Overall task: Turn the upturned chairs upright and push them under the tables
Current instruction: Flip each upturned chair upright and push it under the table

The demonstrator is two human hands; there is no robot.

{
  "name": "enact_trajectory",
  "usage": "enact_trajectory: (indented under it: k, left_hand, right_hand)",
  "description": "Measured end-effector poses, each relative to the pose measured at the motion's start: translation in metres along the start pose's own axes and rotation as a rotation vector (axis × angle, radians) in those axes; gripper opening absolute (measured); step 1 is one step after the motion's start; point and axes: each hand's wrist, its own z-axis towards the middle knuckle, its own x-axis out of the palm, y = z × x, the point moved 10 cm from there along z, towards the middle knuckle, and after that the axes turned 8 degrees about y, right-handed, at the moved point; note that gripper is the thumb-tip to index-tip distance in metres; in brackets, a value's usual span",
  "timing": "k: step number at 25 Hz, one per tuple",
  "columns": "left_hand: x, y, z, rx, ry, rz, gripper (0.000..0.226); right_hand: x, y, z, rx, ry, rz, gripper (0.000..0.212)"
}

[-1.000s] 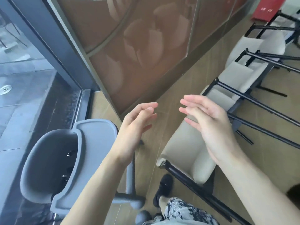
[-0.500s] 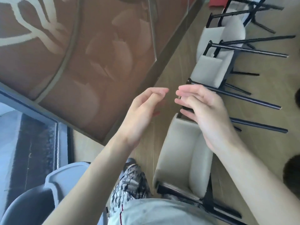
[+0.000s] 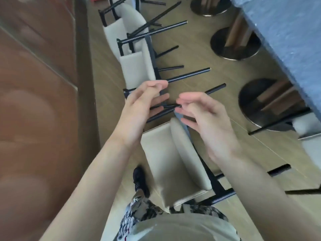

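Several cream chairs with black legs lie tipped over in a row on the wooden floor beside the brown wall. The nearest chair (image 3: 172, 157) lies right below my arms, its legs pointing right. A second chair (image 3: 137, 68) and a third chair (image 3: 121, 26) lie farther up the row. My left hand (image 3: 139, 110) and my right hand (image 3: 205, 122) hover above the nearest chair, fingers apart and curved, holding nothing. Neither hand touches a chair. A blue-grey table (image 3: 288, 42) runs along the right edge.
Round dark table bases (image 3: 234, 44) (image 3: 264, 105) stand on the floor under the table at right. Another tipped chair (image 3: 305, 126) shows at the right edge. The brown wall panel (image 3: 38, 101) fills the left. My shoe (image 3: 139, 180) is beside the nearest chair.
My view has swung right, away from the window and the grey high chair, and now faces the row of tipped chairs and the table. Both hands stay empty in front of me.
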Motion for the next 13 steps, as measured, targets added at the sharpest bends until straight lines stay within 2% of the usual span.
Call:
enact_trajectory:
  k: [4, 8, 13]
  left_hand:
    - [-0.022, 0.021, 0.065, -0.061, 0.160, -0.031, 0.025]
    - [-0.030, 0.047, 0.118, -0.149, 0.401, -0.001, 0.023]
    - [-0.012, 0.059, 0.111, -0.209, 0.602, 0.089, 0.023]
  right_hand:
    - [-0.004, -0.009, 0.019, 0.016, -0.273, 0.056, 0.018]
    - [0.017, -0.032, 0.021, 0.040, -0.525, 0.073, 0.016]
    - [0.028, -0.056, -0.016, 0.063, -0.721, 0.170, 0.015]
